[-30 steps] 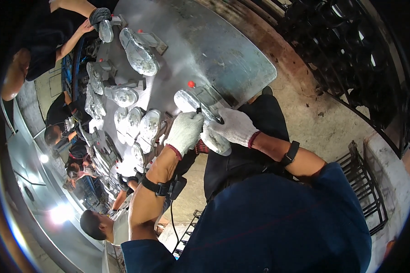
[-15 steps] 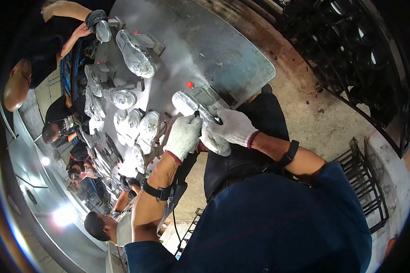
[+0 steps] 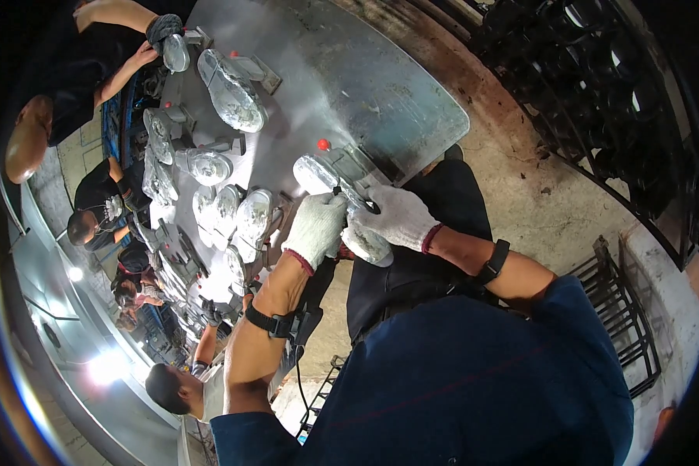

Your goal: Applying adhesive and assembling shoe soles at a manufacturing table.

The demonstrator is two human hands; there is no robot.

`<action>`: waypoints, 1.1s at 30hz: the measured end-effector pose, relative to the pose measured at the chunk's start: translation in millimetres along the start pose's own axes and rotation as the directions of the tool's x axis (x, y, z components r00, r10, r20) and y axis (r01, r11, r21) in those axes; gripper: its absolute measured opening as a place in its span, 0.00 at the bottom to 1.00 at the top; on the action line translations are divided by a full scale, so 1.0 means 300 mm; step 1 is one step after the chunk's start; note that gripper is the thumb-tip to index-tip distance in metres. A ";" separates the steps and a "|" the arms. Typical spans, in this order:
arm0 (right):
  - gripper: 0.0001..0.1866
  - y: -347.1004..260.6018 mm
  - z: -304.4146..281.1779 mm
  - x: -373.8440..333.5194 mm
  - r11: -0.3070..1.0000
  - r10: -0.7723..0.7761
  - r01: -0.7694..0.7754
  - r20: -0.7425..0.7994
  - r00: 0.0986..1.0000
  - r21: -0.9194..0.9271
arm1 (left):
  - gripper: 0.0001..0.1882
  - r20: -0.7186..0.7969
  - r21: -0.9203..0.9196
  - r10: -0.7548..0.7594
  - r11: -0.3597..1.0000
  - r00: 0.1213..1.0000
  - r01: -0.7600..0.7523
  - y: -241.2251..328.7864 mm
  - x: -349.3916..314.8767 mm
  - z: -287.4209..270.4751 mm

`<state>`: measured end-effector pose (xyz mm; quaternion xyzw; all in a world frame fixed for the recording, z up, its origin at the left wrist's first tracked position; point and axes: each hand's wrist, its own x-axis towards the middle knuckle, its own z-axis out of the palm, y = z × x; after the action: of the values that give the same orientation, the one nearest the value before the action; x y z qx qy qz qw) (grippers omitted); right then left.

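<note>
Elongated silver metal shoe mould (image 3: 342, 203): long axis upper-left to lower-right; gloved left hand (image 3: 316, 229) and right hand (image 3: 396, 217) clasp it.

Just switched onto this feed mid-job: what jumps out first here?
Two white-gloved hands meet at the near edge of the metal table: the left hand and right hand both grip a shiny silver shoe-shaped mould with a red knob. Further left, rows of similar silver moulds crowd the table, with other people along its far side.
</note>
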<state>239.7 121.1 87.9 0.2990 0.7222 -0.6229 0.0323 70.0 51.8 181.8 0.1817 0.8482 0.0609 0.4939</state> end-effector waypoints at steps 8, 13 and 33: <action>0.26 0.029 0.008 0.001 0.992 -0.094 0.093 -0.001 0.996 0.086 | 0.19 -0.001 0.221 0.205 0.955 0.979 -0.200 -0.061 0.015 -0.010; 0.28 0.042 0.011 0.005 0.973 -0.177 0.179 -0.025 0.984 0.143 | 0.15 0.171 0.721 0.431 0.558 0.886 -0.411 -0.049 0.023 -0.067; 0.32 0.004 -0.014 0.009 0.980 -0.023 -0.001 0.122 0.992 0.198 | 0.13 0.053 0.321 0.270 0.907 0.962 -0.272 -0.045 0.032 -0.006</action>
<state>239.6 126.0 86.6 0.2575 0.6551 -0.7089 0.0439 60.9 43.1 171.0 0.3767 0.8114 -0.0126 0.4468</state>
